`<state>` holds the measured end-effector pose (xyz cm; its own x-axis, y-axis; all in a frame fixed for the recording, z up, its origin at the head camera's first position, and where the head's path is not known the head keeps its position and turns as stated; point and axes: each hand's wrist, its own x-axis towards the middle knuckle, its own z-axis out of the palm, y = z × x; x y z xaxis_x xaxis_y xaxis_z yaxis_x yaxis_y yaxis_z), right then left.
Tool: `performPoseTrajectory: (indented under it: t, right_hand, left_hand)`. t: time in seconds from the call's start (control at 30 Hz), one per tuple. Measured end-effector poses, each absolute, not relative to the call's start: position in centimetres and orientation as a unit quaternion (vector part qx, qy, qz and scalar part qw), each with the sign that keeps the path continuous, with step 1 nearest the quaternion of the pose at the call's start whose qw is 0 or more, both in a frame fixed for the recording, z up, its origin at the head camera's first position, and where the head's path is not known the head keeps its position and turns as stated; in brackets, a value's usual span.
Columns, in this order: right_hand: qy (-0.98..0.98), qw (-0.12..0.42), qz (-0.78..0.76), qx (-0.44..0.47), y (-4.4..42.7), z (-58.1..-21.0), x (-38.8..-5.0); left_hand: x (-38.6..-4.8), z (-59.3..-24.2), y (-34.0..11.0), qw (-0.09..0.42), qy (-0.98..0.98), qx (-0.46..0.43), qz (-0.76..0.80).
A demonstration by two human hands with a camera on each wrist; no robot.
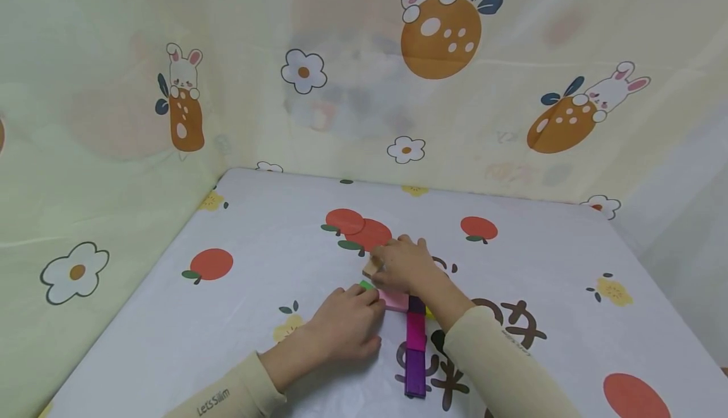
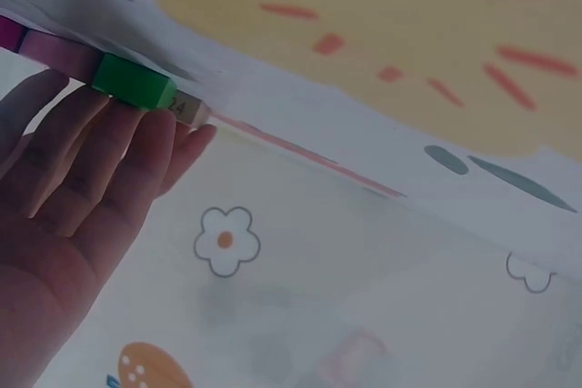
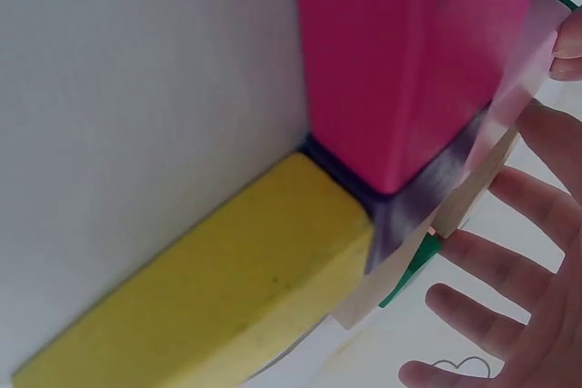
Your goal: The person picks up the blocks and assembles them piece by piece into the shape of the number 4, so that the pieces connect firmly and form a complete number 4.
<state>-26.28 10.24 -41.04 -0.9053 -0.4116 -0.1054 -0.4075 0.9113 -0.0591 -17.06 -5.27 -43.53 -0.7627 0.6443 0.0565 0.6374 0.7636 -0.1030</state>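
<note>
My left hand (image 1: 347, 323) lies beside a green block (image 2: 132, 81), its fairly straight fingers touching the block's side while its thumb stays apart. Just beyond, my right hand (image 1: 406, 266) pinches a plain wooden block (image 1: 372, 267) between thumb and finger; the number 24 shows on its end in the left wrist view. Its other fingers are spread in the right wrist view. A light pink block (image 1: 394, 300) runs from the green one to a dark purple block (image 1: 417, 305). A magenta block (image 1: 416, 331) and a purple block (image 1: 415, 374) continue towards me.
A yellow block (image 3: 200, 288) meets the dark purple corner, mostly hidden by the right arm in the head view. The white tablecloth (image 1: 273, 247) is printed with fruit, flowers and dark lettering. A cream curtain (image 1: 352, 121) with rabbits hangs behind the table.
</note>
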Motion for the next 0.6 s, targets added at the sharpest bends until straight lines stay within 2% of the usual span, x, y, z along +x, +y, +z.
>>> performPoseTrajectory:
  t: [0.27, 0.6]
  right_hand:
    - [0.977, 0.066, -0.034, -0.201, 10.6, -41.0, -26.2]
    - [0.972, 0.066, -0.026, -0.223, 11.5, -40.9, -26.2]
  left_hand:
    - [-17.1, -43.4, -5.1, 0.033, -0.941, -0.336, 0.031]
    - [-17.0, -43.3, -5.2, 0.043, -0.939, -0.339, 0.032]
